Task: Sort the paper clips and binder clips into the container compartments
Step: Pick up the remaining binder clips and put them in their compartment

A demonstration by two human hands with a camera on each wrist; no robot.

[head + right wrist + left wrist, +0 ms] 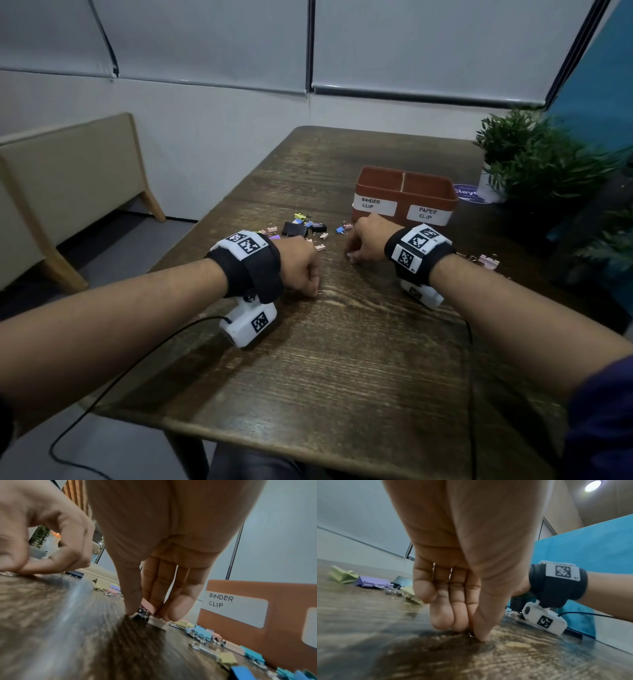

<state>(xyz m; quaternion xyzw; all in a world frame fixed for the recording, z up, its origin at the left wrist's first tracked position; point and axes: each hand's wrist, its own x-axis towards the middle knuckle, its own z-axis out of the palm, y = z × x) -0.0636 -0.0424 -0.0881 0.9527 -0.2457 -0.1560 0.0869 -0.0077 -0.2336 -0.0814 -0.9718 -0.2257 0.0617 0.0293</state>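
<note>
Both forearms reach out over the dark wood table [359, 359], each with a black strap and a white camera block on the wrist. Landmark here is the brown container [406, 193], two compartments side by side, labels on the front wall reading BINDER CLIP and PAPER CLIP. Left hand [301, 265] is down on the table well in front of the container and off to its binder-clip side, fingers bunched with the thumb tip [482, 635] pressed to the wood, pinching a small metal paper clip [321, 292] that just pokes out by the fingertips; a thin wire also shows across the curled fingers in the left wrist view, can't tell what that one is. Right hand [368, 240] sits just in front of the binder-clip label, thumb and fingers [178, 609] closed on a pink binder clip [148, 606] right at table level. Most of the loose binder clips [305, 228] lie scattered in front of the container's binder-clip end, beyond the left hand: yellow, purple, blue, pink, plus a bigger black one. Another pink clip [489, 260] lies on the table near the right wrist, out past the container's paper-clip end. Green plants [534, 161] stand just beyond that same end.
</note>
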